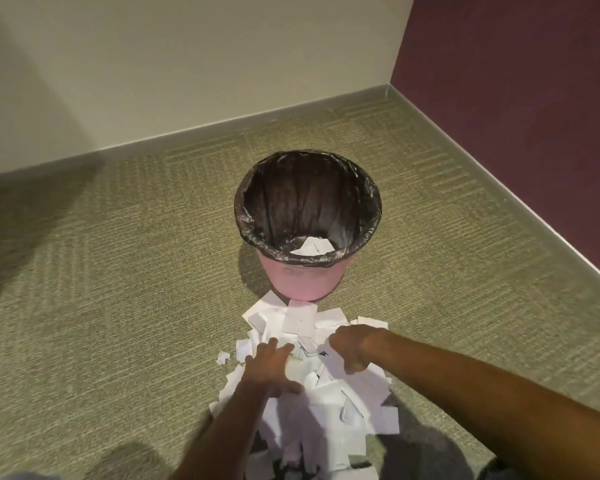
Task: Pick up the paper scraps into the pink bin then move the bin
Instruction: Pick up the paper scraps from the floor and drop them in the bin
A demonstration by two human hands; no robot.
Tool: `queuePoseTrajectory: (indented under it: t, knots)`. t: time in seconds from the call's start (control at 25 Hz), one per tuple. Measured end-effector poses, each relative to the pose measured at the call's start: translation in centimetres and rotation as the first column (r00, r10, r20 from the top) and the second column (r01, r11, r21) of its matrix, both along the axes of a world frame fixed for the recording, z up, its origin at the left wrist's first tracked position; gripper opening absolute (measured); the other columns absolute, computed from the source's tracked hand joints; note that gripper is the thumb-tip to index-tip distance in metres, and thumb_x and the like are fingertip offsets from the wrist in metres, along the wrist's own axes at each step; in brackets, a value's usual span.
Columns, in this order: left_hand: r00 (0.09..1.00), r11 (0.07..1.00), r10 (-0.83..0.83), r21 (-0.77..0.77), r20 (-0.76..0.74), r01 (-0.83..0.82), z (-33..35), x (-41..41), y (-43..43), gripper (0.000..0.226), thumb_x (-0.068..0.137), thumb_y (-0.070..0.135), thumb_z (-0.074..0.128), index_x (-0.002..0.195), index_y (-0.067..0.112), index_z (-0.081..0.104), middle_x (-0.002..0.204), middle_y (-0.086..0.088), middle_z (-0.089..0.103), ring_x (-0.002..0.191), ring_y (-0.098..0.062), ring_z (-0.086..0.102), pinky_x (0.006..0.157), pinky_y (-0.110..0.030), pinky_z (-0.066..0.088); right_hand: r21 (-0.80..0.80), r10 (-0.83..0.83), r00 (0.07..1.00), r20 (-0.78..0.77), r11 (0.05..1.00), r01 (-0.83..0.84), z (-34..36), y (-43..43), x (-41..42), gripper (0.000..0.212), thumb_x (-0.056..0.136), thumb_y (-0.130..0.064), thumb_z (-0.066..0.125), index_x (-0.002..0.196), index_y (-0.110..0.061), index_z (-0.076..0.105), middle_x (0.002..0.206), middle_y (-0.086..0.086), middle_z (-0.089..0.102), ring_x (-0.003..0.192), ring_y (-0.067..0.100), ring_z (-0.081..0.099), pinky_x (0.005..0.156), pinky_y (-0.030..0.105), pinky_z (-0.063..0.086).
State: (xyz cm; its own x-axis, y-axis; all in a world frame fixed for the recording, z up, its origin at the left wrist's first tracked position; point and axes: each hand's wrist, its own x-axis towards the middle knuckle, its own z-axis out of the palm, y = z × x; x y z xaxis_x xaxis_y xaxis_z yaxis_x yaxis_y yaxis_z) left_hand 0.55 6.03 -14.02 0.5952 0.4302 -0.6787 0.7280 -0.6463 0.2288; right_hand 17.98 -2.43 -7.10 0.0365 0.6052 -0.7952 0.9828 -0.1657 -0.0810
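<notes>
Paper scraps [326, 403] lie heaped under both my hands on the carpet [118, 271]. My left hand [272, 367] presses into them with fingers spread, my right hand [354, 348] is curled closed on some. Just beyond both stands the pink bin [305, 278], black-lined, a few scraps inside

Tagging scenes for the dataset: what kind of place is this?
Likely an office or similar commercial interior, at a room corner: patterned low-pile carpet, grey baseboard under a cream wall meeting a maroon wall, and a lined pink bin on the floor.
</notes>
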Motion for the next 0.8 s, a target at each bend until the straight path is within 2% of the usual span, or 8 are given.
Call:
queuePoseTrajectory:
  t: [0.12, 0.24, 0.32, 0.4, 0.52, 0.64, 0.76, 0.8]
  knots:
    - [0.999, 0.998, -0.022, 0.05, -0.049, 0.025, -1.0, -0.5, -0.9, 0.098, 0.067, 0.054, 0.076, 0.147, 0.027, 0.025, 0.15, -0.007, 0.022, 0.137, -0.031, 0.025, 0.107, -0.051, 0.033, 0.02, -0.133, 0.991, 0.025, 0.991, 0.132, -2.3, -0.5, -0.9, 0.049, 0.081, -0.02, 0.072, 0.124, -0.006, 0.052, 0.125, 0.014, 0.056, 0.112, 0.032, 0.06, 0.081, 0.035, 0.048]
    - [0.998, 0.99, -0.062, 0.13, -0.007, 0.062, -1.1, -0.3, -1.5, 0.092, 0.065, 0.047, 0.081, 0.141, 0.023, 0.035, 0.144, -0.01, 0.031, 0.129, -0.031, 0.035, 0.098, -0.045, 0.042, -0.02, -0.258, 0.965, 0.055, 0.966, 0.259, -5.3, -2.0, -3.1, 0.087, 0.074, -0.044, 0.079, 0.142, -0.013, 0.035, 0.14, 0.013, 0.043, 0.126, 0.036, 0.05, 0.098, 0.049, 0.044]
    - [0.997, 0.975, -0.081, 0.207, 0.007, 0.078, -1.3, -0.2, -1.8, 0.088, 0.04, 0.053, 0.089, 0.118, 0.027, 0.059, 0.121, -0.009, 0.054, 0.104, -0.029, 0.057, 0.074, -0.04, 0.054, -0.04, -0.352, 0.934, 0.056, 0.934, 0.354, -7.5, -2.9, -4.6, 0.11, 0.072, -0.048, 0.079, 0.151, -0.013, 0.011, 0.153, 0.02, 0.025, 0.134, 0.041, 0.04, 0.1, 0.055, 0.042]
    - [0.996, 0.981, -0.073, 0.183, 0.042, 0.064, -3.1, -0.1, -2.1, 0.084, 0.004, 0.046, 0.089, 0.083, 0.026, 0.069, 0.088, -0.005, 0.063, 0.068, -0.023, 0.062, 0.043, -0.026, 0.051, 0.009, -0.426, 0.904, 0.04, 0.905, 0.426, -8.6, -3.5, -5.9, 0.117, 0.074, -0.045, 0.08, 0.153, -0.012, 0.0, 0.155, 0.026, 0.016, 0.133, 0.046, 0.039, 0.098, 0.054, 0.045]
    - [0.981, 0.969, -0.143, 0.222, 0.135, 0.11, -3.6, 0.0, -3.6, 0.065, 0.016, 0.019, 0.091, 0.077, 0.016, 0.067, 0.081, -0.008, 0.06, 0.065, -0.025, 0.06, 0.039, -0.026, 0.048, 0.172, -0.443, 0.896, 0.007, 0.884, 0.436, -8.8, -3.9, -7.4, 0.1, 0.079, -0.025, 0.078, 0.151, -0.008, 0.012, 0.141, 0.025, 0.035, 0.124, 0.04, 0.047, 0.095, 0.043, 0.047]
    - [0.97, 0.959, -0.197, 0.232, 0.142, 0.16, -2.4, 0.0, -4.0, 0.037, 0.065, 0.006, 0.075, 0.1, 0.01, 0.064, 0.104, -0.009, 0.057, 0.095, -0.03, 0.057, 0.066, -0.033, 0.053, 0.244, -0.434, 0.901, -0.025, 0.871, 0.426, -8.0, -4.1, -7.8, 0.069, 0.081, -0.008, 0.07, 0.139, -0.009, 0.032, 0.127, 0.019, 0.044, 0.111, 0.036, 0.056, 0.089, 0.041, 0.049]
    - [0.989, 0.992, -0.11, 0.078, 0.1, 0.102, -3.6, -0.4, -3.8, 0.052, 0.02, 0.016, 0.089, 0.065, 0.018, 0.064, 0.067, 0.0, 0.057, 0.057, -0.018, 0.059, 0.038, -0.021, 0.044, 0.219, -0.402, 0.914, -0.056, 0.888, 0.404, -6.9, -3.3, -7.6, 0.047, 0.085, -0.004, 0.063, 0.128, -0.009, 0.045, 0.125, 0.015, 0.052, 0.112, 0.033, 0.058, 0.091, 0.038, 0.047]
    - [0.985, 0.987, -0.124, 0.113, 0.117, 0.111, -4.5, -0.4, -3.3, 0.053, 0.019, 0.017, 0.089, 0.065, 0.018, 0.063, 0.066, 0.0, 0.056, 0.056, -0.019, 0.059, 0.04, -0.022, 0.045, 0.221, -0.379, 0.923, -0.06, 0.897, 0.383, -6.6, -3.1, -7.5, 0.043, 0.085, -0.002, 0.062, 0.126, -0.008, 0.049, 0.125, 0.015, 0.055, 0.114, 0.032, 0.058, 0.092, 0.038, 0.046]
